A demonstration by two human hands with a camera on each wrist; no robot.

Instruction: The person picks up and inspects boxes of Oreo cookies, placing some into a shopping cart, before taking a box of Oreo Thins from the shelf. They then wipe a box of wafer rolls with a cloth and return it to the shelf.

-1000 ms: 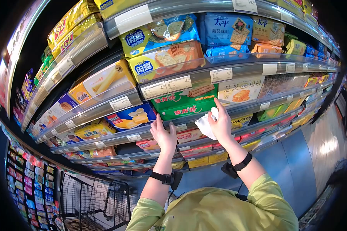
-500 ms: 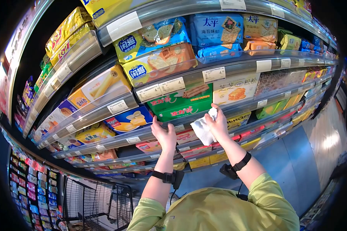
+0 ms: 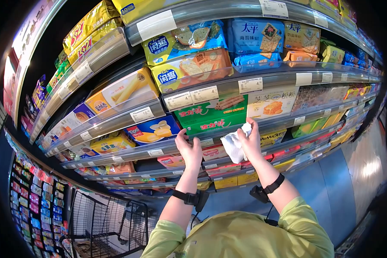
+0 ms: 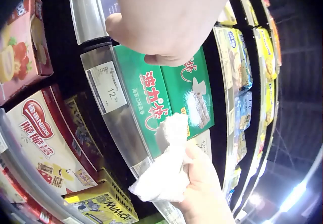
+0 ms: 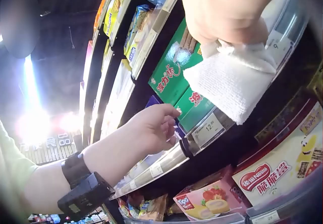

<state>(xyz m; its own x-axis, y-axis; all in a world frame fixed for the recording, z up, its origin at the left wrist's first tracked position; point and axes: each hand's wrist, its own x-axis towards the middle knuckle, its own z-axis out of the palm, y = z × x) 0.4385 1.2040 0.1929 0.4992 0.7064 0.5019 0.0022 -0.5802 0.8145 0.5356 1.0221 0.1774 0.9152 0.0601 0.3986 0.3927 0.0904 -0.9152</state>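
Observation:
Two green boxes [image 3: 206, 125] of rolled wafer sticks lie stacked on a middle shelf, behind a clear front lip. At their lower left corner is my left hand [image 3: 190, 149], its fingers loosely bent and holding nothing. In the right wrist view, its fingertips overlap the lower box's left end. My right hand [image 3: 252, 142] pinches a white cloth [image 3: 233, 147] between thumb and fingers at the boxes' right end. A folded flap of the cloth [image 5: 232, 80] hangs down in front of the shelf edge in the right wrist view.
A white box [image 3: 271, 103] stands right of the green ones, a blue cake box [image 3: 155, 130] to their left. Price tags [image 3: 191, 98] line the shelf edge above. Cracker packs [image 3: 193, 64] fill the shelf over that. A black wire cart [image 3: 103, 223] stands at lower left.
My right hand has come down a little from the boxes' right side, and the cloth in it hangs differently. The left hand stays near the lower left corner. The head view has shifted slightly.

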